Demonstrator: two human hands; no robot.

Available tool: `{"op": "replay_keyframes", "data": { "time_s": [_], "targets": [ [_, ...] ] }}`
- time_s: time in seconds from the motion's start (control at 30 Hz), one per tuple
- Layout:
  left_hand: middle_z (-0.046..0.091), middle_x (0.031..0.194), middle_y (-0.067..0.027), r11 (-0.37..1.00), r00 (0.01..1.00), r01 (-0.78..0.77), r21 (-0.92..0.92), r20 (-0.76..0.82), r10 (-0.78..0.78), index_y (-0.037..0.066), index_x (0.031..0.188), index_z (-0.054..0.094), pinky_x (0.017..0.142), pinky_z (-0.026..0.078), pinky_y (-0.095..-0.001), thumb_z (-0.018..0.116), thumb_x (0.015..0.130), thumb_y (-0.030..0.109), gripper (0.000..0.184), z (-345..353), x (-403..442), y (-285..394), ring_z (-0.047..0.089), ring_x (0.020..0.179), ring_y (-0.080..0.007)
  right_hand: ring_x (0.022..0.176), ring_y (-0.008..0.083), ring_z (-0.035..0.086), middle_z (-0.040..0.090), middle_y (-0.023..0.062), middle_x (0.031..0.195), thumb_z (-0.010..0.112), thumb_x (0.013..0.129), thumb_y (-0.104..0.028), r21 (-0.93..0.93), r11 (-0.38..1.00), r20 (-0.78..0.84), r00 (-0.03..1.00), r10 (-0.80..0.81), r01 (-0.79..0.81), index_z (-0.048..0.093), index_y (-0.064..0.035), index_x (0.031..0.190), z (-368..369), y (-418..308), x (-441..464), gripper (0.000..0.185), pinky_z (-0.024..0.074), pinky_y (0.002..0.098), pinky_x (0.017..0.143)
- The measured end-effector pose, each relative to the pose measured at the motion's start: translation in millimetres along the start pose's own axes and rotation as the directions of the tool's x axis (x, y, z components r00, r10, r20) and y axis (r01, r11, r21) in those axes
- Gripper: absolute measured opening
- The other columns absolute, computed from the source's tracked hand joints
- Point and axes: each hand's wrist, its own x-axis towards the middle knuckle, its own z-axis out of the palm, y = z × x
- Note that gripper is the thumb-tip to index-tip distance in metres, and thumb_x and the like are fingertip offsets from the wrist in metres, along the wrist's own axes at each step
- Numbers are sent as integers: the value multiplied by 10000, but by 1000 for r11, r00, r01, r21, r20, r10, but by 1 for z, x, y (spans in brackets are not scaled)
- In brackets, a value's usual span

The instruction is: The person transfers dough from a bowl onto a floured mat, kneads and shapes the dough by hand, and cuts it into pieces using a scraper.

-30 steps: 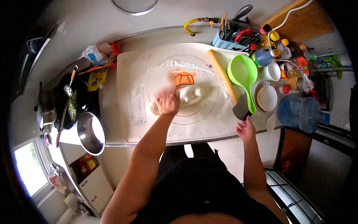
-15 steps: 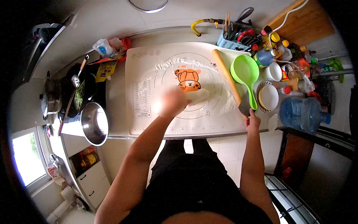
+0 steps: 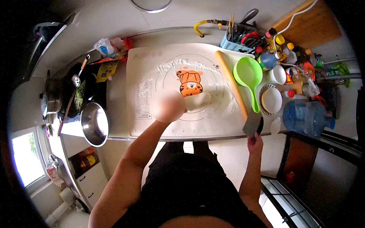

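On the floured white mat [image 3: 152, 127] with an orange cartoon lies a roll of pale dough [image 3: 198, 100]. My left hand [image 3: 169, 106] is over the dough's left end; a blur covers its fingers, so their grip is hidden. At the mat's front right edge, my right hand [image 3: 255, 143] is closed on the dark handle of a grey scraper [image 3: 251, 124]. Its flat blade is raised toward the mat, near the lower end of the wooden rolling pin [image 3: 232, 85]. Beside the pin lies a green ladle [image 3: 248, 72].
A steel bowl [image 3: 94, 124] and a dark pan stand at the left. On the right are a white cup [image 3: 277, 75], stacked bowls [image 3: 272, 99], bottles and a blue water jug [image 3: 304, 117]. A blue basket [image 3: 236, 45] of utensils sits behind.
My right hand has closed on the scraper's handle and drawn it toward me, away from the ladle's handle. My left hand has moved slightly toward me. The view has shifted a little.
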Motion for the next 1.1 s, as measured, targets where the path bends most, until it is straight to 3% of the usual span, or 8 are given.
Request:
{"op": "replay_keyframes", "data": {
  "time_s": [0.23,0.33,0.43,0.53,0.73,0.97,1.03,1.1],
  "targets": [
    [593,1145,-90,980,996,67,188,53,-79,191,1257,512,939,374,-467,764,672,318,650,-15,-16,15,528,1102,-295,789,248,645,601,150,1073,645,730,11,-470,864,463,884,66,181,486,14,1199,96,26,-102,496,582,318,535],
    [580,1169,-90,984,987,118,136,90,-131,185,1261,507,943,372,-466,762,681,287,642,-16,-18,7,514,1118,-290,786,268,657,628,163,926,653,720,-5,-726,496,541,841,-14,476,497,18,1119,165,46,-111,428,572,345,561],
    [578,1180,-85,982,997,83,167,-3,-83,185,1261,506,946,372,-466,747,688,280,629,-3,-21,-8,513,1120,-294,769,444,599,598,255,780,672,709,-35,-645,-210,764,617,-188,735,482,16,939,211,66,-130,303,463,502,681],
    [579,1191,-89,990,992,112,83,45,-116,144,1239,525,958,372,-457,735,676,287,617,-20,-25,6,512,1127,-297,733,419,606,609,237,763,662,727,-89,-618,-362,772,626,-112,698,480,-2,895,229,95,-128,262,462,510,663],
    [578,1187,-102,990,974,-16,-139,-224,-15,111,1221,538,981,367,-446,750,665,231,606,12,-41,-57,509,1129,-310,721,419,605,614,223,749,642,760,-116,-529,-389,839,533,-105,755,486,-14,952,256,109,-134,268,474,504,667],
    [574,1130,-169,916,969,10,-400,-223,-108,79,1213,541,972,412,-429,815,586,201,695,2,-48,-74,506,1119,-335,714,420,604,610,228,747,636,737,-81,-476,-456,864,498,-79,752,468,-21,969,295,99,-132,293,465,512,662],
    [556,1136,-182,897,985,150,-416,-19,-174,74,1220,538,954,437,-414,826,569,209,725,-31,-49,-54,502,1117,-341,713,421,604,610,229,747,637,734,-80,-454,-477,869,491,-53,752,467,-17,966,297,104,-132,295,463,515,661],
    [540,1157,-179,894,984,145,-424,-31,-175,72,1228,533,961,435,-408,827,568,195,733,-29,-52,-56,504,1113,-337,708,420,607,615,224,754,644,730,-88,-462,-525,840,543,0,715,473,-11,946,297,113,-131,286,465,516,670]
  ]
}}
